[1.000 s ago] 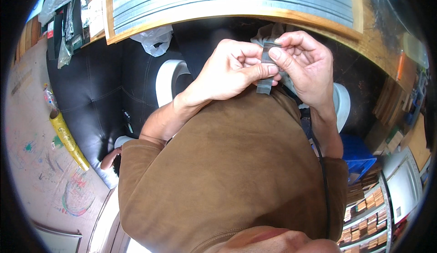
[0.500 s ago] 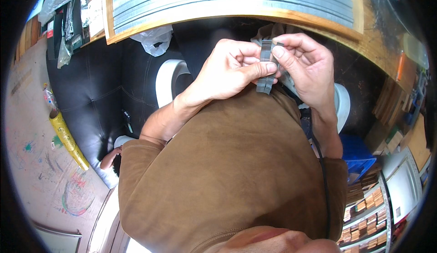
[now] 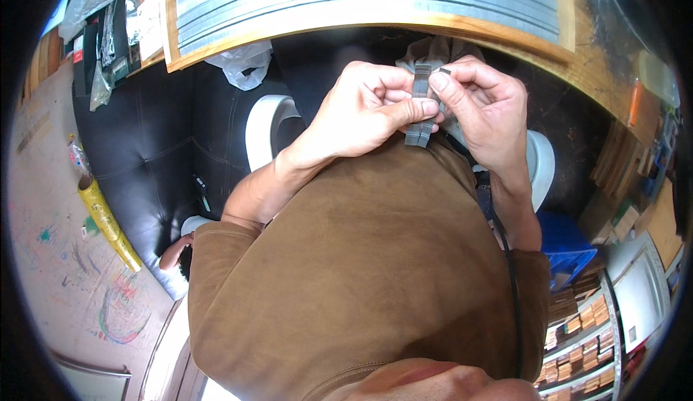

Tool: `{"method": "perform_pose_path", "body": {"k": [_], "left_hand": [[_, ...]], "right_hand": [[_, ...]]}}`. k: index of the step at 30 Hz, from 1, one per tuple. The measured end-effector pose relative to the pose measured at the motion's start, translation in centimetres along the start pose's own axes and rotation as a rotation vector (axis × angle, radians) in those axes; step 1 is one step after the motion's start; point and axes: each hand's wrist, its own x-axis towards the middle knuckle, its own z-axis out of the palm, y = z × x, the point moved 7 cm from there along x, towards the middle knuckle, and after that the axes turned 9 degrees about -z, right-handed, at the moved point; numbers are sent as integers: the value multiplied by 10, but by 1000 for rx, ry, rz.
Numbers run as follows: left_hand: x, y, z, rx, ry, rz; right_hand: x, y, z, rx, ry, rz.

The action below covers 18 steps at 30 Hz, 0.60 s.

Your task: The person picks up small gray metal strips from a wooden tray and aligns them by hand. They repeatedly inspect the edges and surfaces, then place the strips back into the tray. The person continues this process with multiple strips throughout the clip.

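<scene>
My left hand [image 3: 369,109] is closed round a narrow stack of thin grey strips [image 3: 419,135], thumb across the front and fingers behind. The stack stands nearly upright in front of my chest, its lower end fanned a little. Close beside it, my right hand [image 3: 487,109] pinches a small dark flat piece [image 3: 445,72] between thumb and forefinger. The right thumb tip is right at the stack's edge; whether it touches cannot be made out. The other right fingers curl behind and are partly hidden.
Ahead lies a wood-framed panel [image 3: 368,31] with grey metal-like strips on a wooden table. A black tufted sofa [image 3: 144,141] is at the left, with a yellow roll [image 3: 108,220] beside it. A blue crate [image 3: 567,249] and a shelf of wooden blocks [image 3: 585,343] stand at the right.
My right hand has shifted very slightly, and the small dark piece in its pinch sits a little farther from the stack. My left hand keeps its hold.
</scene>
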Motion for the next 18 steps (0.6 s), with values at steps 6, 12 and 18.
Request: {"method": "perform_pose_path", "body": {"k": [6, 12, 18], "left_hand": [[0, 3, 1, 22, 3, -26], [3, -4, -1, 8, -7, -24], [2, -3, -1, -5, 9, -47]], "right_hand": [[0, 0, 0, 9, -2, 3], [-1, -1, 0, 0, 36, 51], [-1, -1, -2, -21, 37, 42]]}}
